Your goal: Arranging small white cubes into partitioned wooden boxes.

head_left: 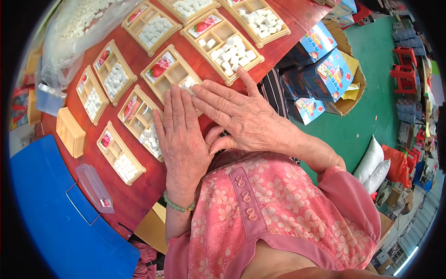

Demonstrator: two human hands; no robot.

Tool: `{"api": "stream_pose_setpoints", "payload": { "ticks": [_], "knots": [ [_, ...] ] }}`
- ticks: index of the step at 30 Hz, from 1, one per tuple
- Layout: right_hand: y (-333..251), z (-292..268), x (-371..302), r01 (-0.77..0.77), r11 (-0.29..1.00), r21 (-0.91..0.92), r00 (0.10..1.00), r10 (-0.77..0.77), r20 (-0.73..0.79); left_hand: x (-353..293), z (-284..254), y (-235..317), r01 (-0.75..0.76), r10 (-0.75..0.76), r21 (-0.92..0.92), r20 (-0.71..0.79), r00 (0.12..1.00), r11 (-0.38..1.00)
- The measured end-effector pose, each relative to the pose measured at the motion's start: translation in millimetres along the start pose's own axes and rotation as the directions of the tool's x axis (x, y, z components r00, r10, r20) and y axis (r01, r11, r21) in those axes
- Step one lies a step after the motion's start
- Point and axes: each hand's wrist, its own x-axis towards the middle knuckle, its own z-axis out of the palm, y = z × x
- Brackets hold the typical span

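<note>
Mid-frame: left hand (183, 139) and right hand (241, 114), fingers (177, 106) extended, nothing visibly gripped, over white cubes (189, 83) in 1 tan tray (161, 85); likely levelling, next move probably calling for light pressure.

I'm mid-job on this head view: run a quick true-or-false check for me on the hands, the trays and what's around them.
1. The left hand and right hand both have fingers over a pale tray. True.
2. The green bead bracelet is on the right wrist. False: it is on the left.
3. A strawberry card sits in one compartment of that tray. True.
4. The trays stand on a green tabletop. False: the tabletop is red.
5. The blue printed boxes are stacked at the picture's left edge. False: they are right of the table.
6. The floor at the right is green. True.
</note>
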Motion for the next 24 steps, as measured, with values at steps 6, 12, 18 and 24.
{"api": "stream_pose_setpoints", "payload": {
  "ticks": [6, 12, 18, 24],
  "knots": [
    [14, -30, -12, -0.040, 0.994, -0.103, 0.999, 0.036, -0.041, 4, -8, 5, 0.016, -0.016, 0.007, -0.019, 1.000, 1.000],
    [58, -51, -10, -0.129, 0.986, -0.110, 0.952, 0.092, -0.292, 25, -20, 18, -0.021, 0.019, -0.051, -0.045, 0.999, 0.998],
    [84, -64, 21, -0.079, 0.997, 0.007, 0.902, 0.075, -0.425, 54, -13, 22, -0.129, 0.114, -0.061, -0.211, 0.971, 0.990],
    [87, -56, 39, -0.062, 0.997, -0.046, 0.934, 0.042, -0.355, 84, -19, 13, -0.126, 0.086, -0.093, -0.349, 0.933, 0.988]
  ]
}}
